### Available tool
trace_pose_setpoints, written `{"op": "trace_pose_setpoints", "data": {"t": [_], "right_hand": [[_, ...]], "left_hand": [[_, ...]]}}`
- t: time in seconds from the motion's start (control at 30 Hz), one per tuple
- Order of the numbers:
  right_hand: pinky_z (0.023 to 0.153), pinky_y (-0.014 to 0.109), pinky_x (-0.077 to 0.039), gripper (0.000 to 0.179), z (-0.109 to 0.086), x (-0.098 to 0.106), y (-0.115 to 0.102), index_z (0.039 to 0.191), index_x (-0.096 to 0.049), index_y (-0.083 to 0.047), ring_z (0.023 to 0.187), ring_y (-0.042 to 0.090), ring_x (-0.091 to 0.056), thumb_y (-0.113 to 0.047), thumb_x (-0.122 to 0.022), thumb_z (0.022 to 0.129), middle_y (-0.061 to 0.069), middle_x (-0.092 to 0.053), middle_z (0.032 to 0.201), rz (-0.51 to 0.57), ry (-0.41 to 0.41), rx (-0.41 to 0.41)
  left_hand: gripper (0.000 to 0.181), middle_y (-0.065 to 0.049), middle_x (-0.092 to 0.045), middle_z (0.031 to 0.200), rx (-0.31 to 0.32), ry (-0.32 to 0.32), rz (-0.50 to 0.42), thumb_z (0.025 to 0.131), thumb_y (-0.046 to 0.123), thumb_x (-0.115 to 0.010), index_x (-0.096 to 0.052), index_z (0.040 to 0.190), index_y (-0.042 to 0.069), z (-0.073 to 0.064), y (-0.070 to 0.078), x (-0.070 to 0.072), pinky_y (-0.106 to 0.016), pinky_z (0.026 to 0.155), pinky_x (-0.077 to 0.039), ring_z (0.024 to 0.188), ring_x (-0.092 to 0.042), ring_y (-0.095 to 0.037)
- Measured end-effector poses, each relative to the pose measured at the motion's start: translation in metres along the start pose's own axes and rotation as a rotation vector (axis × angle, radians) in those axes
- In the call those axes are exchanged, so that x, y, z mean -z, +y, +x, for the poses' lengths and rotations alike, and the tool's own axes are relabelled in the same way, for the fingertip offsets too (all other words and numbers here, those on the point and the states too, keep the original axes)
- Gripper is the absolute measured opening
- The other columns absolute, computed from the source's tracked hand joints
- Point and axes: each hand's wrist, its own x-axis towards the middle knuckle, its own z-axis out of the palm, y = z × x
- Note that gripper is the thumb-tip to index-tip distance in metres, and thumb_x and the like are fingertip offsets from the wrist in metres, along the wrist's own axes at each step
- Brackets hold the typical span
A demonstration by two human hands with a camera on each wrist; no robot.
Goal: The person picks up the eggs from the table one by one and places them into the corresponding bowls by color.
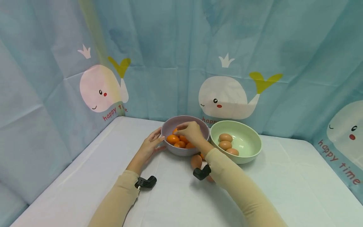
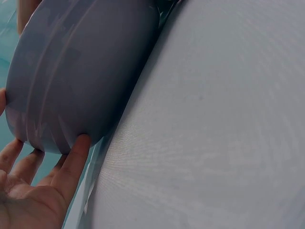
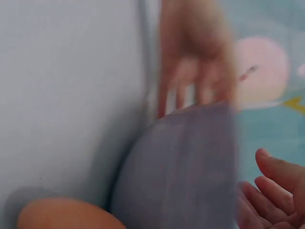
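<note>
A mauve bowl [image 1: 184,152] holds several tangerines [image 1: 179,144]. My left hand [image 1: 148,146] steadies its left side; in the left wrist view the spread fingers [image 2: 71,167] touch the bowl's outer wall. Over the bowl's inside reaches my right hand [image 1: 191,132], its fingertips right by a tangerine at the back left of the pile. The right wrist view shows that hand's thumb [image 3: 279,169] apart from its fingers, with no fruit between them. A brown egg [image 1: 196,161] lies on the table before the bowl, and a tangerine beside it is mostly hidden by my right forearm.
To the right, close against the mauve bowl, stands a light green bowl [image 1: 249,148] with three brown eggs [image 1: 225,145]. Another egg [image 1: 210,178] shows partly behind the right wrist camera. A blue whale-print curtain [image 1: 170,88] hangs behind the white table [image 1: 170,195].
</note>
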Motion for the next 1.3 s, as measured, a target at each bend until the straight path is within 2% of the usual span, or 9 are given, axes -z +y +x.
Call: {"op": "trace_pose_setpoints", "data": {"t": [0.17, 0.33, 0.53, 0.7, 0.8, 1.0, 1.17, 1.3], "right_hand": [[0.089, 0.028, -0.06, 0.033, -0.03, 0.033, -0.005, 0.112, -0.076, -0.01, 0.106, 0.018, -0.07, -0.023, -0.082, 0.082, 0.007, -0.076, 0.112, 0.113, -0.027, -0.011], [0.09, 0.033, -0.06, 0.034, -0.063, 0.059, 0.005, 0.115, -0.074, -0.009, 0.105, 0.016, -0.071, -0.02, -0.081, 0.083, 0.011, -0.074, 0.116, 0.172, -0.076, -0.048], [0.089, 0.023, -0.059, 0.036, -0.097, 0.074, 0.023, 0.115, -0.073, -0.004, 0.099, 0.012, -0.073, -0.018, -0.081, 0.083, 0.011, -0.076, 0.11, 0.209, -0.065, -0.093], [0.086, 0.023, -0.06, 0.04, -0.118, 0.082, 0.035, 0.117, -0.071, 0.003, 0.096, 0.014, -0.073, -0.016, -0.081, 0.083, 0.015, -0.075, 0.109, 0.227, -0.08, -0.077], [0.087, 0.021, -0.059, 0.043, -0.127, 0.085, 0.039, 0.116, -0.071, 0.002, 0.1, 0.016, -0.072, -0.02, -0.083, 0.081, 0.014, -0.075, 0.11, 0.177, -0.073, -0.074], [0.089, 0.025, -0.059, 0.043, -0.138, 0.085, 0.05, 0.115, -0.07, 0.006, 0.106, 0.029, -0.069, -0.016, -0.083, 0.08, 0.019, -0.074, 0.11, 0.132, -0.097, -0.057], [0.089, 0.027, -0.06, 0.047, -0.142, 0.082, 0.059, 0.115, -0.071, 0.003, 0.105, 0.022, -0.069, -0.02, -0.086, 0.078, 0.015, -0.074, 0.112, 0.101, -0.092, -0.101], [0.086, 0.026, -0.061, 0.047, -0.142, 0.08, 0.063, 0.115, -0.071, 0.004, 0.104, 0.023, -0.07, -0.018, -0.087, 0.076, 0.016, -0.074, 0.11, 0.093, -0.08, -0.112]], "left_hand": [[0.063, -0.003, -0.017, 0.168, -0.004, 0.011, 0.001, 0.103, 0.019, -0.054, -0.025, 0.159, 0.017, 0.001, 0.001, -0.001, -0.052, 0.11, -0.046, 0.153, -0.026, -0.028], [0.064, -0.004, -0.018, 0.168, 0.004, 0.01, -0.003, 0.103, 0.019, -0.055, -0.025, 0.159, 0.016, 0.002, -0.001, 0.0, -0.052, 0.109, -0.046, 0.153, -0.026, -0.026], [0.065, -0.003, -0.017, 0.168, 0.014, 0.02, 0.014, 0.103, 0.021, -0.055, -0.023, 0.159, 0.017, 0.001, -0.001, 0.0, -0.051, 0.11, -0.046, 0.153, -0.025, -0.026], [0.065, -0.003, -0.017, 0.168, 0.011, 0.017, 0.018, 0.103, 0.021, -0.055, -0.023, 0.159, 0.017, 0.001, 0.0, -0.001, -0.052, 0.11, -0.045, 0.153, -0.024, -0.027], [0.064, -0.003, -0.017, 0.168, 0.012, 0.018, 0.02, 0.103, 0.02, -0.054, -0.023, 0.159, 0.017, 0.002, -0.001, -0.002, -0.053, 0.109, -0.046, 0.153, -0.025, -0.027], [0.064, -0.003, -0.018, 0.168, 0.014, 0.021, 0.022, 0.103, 0.021, -0.054, -0.023, 0.159, 0.018, 0.002, -0.001, -0.001, -0.052, 0.109, -0.046, 0.152, -0.026, -0.027], [0.064, -0.003, -0.017, 0.168, 0.017, 0.018, 0.029, 0.103, 0.021, -0.053, -0.022, 0.16, 0.018, 0.002, -0.001, -0.001, -0.052, 0.109, -0.045, 0.153, -0.025, -0.027], [0.064, -0.003, -0.017, 0.168, 0.016, 0.02, 0.032, 0.104, 0.021, -0.053, -0.022, 0.159, 0.017, 0.002, -0.001, -0.001, -0.052, 0.109, -0.045, 0.153, -0.025, -0.028]]}}
